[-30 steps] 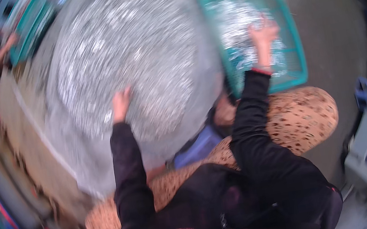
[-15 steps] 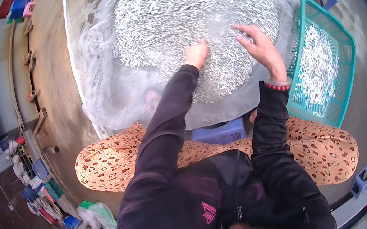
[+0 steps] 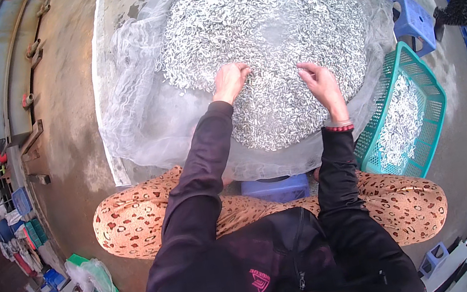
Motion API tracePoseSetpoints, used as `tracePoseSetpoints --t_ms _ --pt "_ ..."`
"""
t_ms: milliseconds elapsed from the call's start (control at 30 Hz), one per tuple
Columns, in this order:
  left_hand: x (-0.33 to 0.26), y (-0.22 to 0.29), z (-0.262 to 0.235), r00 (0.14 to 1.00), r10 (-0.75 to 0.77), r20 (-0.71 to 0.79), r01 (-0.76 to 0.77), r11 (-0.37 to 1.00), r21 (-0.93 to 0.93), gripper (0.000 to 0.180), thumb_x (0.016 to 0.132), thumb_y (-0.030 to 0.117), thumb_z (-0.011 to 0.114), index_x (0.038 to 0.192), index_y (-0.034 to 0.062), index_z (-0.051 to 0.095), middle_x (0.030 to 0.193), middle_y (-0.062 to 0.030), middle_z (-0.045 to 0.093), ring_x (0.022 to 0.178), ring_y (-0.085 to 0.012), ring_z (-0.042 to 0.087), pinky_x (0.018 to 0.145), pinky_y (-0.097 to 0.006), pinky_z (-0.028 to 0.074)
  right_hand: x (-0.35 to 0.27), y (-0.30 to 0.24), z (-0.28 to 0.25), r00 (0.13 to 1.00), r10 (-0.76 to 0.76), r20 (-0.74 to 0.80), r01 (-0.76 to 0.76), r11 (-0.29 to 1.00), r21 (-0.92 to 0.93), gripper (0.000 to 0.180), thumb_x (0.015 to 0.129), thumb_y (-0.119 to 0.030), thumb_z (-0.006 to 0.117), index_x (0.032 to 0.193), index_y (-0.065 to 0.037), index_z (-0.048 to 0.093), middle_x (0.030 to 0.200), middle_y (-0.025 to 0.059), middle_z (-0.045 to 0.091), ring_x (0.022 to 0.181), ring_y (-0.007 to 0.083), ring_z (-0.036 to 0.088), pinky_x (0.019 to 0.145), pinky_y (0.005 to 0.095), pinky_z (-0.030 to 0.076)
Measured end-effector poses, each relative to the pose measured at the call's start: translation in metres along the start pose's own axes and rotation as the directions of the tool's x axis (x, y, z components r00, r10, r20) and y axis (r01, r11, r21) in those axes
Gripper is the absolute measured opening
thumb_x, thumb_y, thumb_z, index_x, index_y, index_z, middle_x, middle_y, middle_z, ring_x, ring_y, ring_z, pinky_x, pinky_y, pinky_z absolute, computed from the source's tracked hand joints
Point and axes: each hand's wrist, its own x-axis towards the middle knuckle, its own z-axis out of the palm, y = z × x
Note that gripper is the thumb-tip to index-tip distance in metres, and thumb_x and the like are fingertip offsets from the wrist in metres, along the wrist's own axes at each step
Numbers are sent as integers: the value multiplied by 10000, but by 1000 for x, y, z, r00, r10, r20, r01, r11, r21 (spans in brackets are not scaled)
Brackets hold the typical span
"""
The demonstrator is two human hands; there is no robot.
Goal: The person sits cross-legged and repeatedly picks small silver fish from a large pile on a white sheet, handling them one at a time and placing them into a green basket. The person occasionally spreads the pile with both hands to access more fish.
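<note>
Covering the wet concrete floor [image 3: 67,120], white mesh netting [image 3: 136,109] carries a mound of small silvery fish [image 3: 265,37]; your left hand [image 3: 229,81] curls loosely into its near edge, your right hand [image 3: 321,84] rests open, holding nothing.

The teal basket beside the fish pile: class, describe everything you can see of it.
The teal basket is a rectangular tray of perforated, plastic-looking mesh with a solid rim. It lies tilted on the ground at the person's right, by their knee, its near edge against the white netting. A layer of small silvery fish covers its middle. Neither hand touches it; the right hand is nearest.
</note>
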Motion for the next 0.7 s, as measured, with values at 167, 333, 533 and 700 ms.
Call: tracePoseSetpoints --t_ms 167,333,533,700 --pt "16 33 -24 1000 23 14 -18 953 -301 259 832 275 619 928 42 680 809 -149 659 729 -237 634 689 -345 473 -2 -3 41 992 72 108 -125 310 943 421 911 -258 554 1254 -26 483 1014 112 610 896 196 604 751 346 519" --pt "3 121 -27 924 338 180 -251 890 -382 246 821 212 597 950 4 616 1041 -142 573 844 -279 596 761 -387 471 -9 14 56 922 -94 375 -360 -563 744 441 967 -313 365 1301 -26 389 1273 200 450 1191 328 441 1017 496 354" --pt "-24 206 -24 689 693 -213 -720 687 -98 232 769 95 616 998 61 610 1095 -107 555 1044 -295 532 874 -426 431 -6 55 15 994 -63 91 -111 -596 795 332 938 -226 417 1202 -34 478 1178 147 534 1090 273 521 941 431 440" --pt "-7 165 -20 829 386 -405 -521 797 -307 218 797 87 624 1012 54 605 1047 -116 591 1028 -284 546 873 -370 433 -42 97 -117 964 -32 -264 159 -728 667 349 821 -32 517 1161 40 484 1079 166 538 1002 260 532 833 386 479"
